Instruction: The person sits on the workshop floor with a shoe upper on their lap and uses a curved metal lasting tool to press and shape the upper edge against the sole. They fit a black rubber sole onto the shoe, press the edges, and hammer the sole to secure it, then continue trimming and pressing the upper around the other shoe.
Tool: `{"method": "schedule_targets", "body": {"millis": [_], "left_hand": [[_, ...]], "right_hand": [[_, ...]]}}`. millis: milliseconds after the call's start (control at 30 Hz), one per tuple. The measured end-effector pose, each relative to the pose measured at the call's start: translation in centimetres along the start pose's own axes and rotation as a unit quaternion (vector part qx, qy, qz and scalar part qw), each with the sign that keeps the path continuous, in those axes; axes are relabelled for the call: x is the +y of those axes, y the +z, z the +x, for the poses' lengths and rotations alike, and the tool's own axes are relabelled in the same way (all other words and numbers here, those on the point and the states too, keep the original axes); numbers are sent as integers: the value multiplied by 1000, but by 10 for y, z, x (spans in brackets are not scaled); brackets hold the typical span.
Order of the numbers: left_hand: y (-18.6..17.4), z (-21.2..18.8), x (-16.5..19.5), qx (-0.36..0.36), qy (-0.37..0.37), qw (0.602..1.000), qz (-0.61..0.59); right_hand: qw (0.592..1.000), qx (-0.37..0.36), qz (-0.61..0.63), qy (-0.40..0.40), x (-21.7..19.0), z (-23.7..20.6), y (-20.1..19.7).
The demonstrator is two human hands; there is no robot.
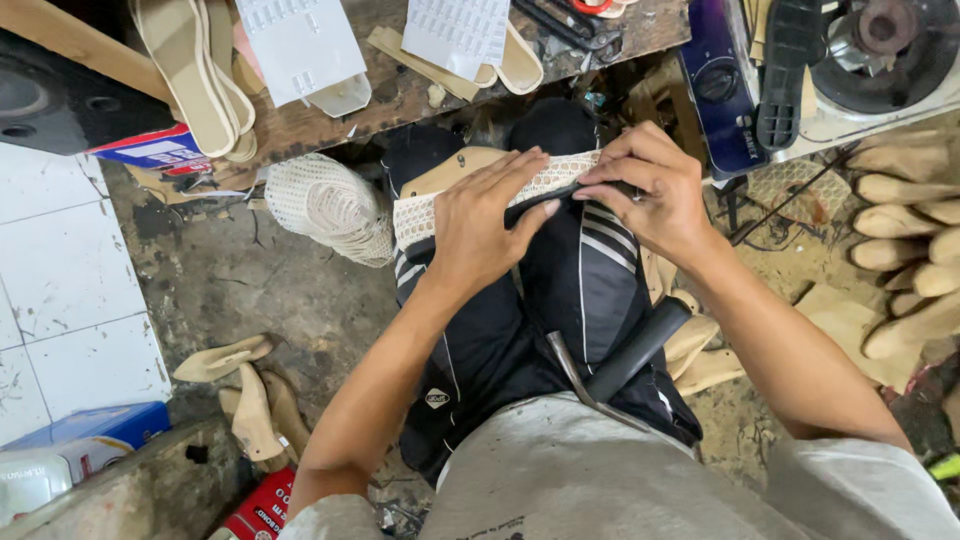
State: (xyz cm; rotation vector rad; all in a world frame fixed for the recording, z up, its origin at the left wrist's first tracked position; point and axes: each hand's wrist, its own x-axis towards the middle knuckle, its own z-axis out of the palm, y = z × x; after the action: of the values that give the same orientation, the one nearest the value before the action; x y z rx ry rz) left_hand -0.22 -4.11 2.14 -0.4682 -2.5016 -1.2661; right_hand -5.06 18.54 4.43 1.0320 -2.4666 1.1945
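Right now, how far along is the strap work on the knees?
Done: nothing looks fixed yet. In hand: left hand presses the cream mesh strap over the tan insole, while right hand pinches its far end. Left: the hammer lies unused on the lap, and the mesh roll sits on the floor.

Open-weave cream mesh strip [470,195] over a smooth tan insole [450,172]; glossy dark trouser cloth [585,285] (striped); scuffed wooden bench [340,115].

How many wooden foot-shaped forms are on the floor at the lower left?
3: one wooden form lies flat, and two more lean together just below it. Others may be hidden under the left arm.
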Motion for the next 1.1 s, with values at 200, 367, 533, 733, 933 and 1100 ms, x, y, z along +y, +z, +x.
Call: {"method": "schedule_targets", "body": {"millis": [200,367,533,733,933,1100], "left_hand": [[6,2,-4,15,9,1000,-11],[1,0,-4,15,0,1000,-21],[-11,9,2,-33,-31,999,-10],[-11,13,3,-58,-5,998,-6],[-9,18,-4,-80,-15,997,-5],[-13,30,5,-103,10,994,42]], "right_hand": [[998,3,33,48,-7,6,2],[984,-79,107,121,-1,14,5],[978,-87,161,102,13,12,11],[954,-79,226,179,30,-7,20],[896,-69,358,255,65,-24,33],[904,-62,340,252,58,-13,29]]}}
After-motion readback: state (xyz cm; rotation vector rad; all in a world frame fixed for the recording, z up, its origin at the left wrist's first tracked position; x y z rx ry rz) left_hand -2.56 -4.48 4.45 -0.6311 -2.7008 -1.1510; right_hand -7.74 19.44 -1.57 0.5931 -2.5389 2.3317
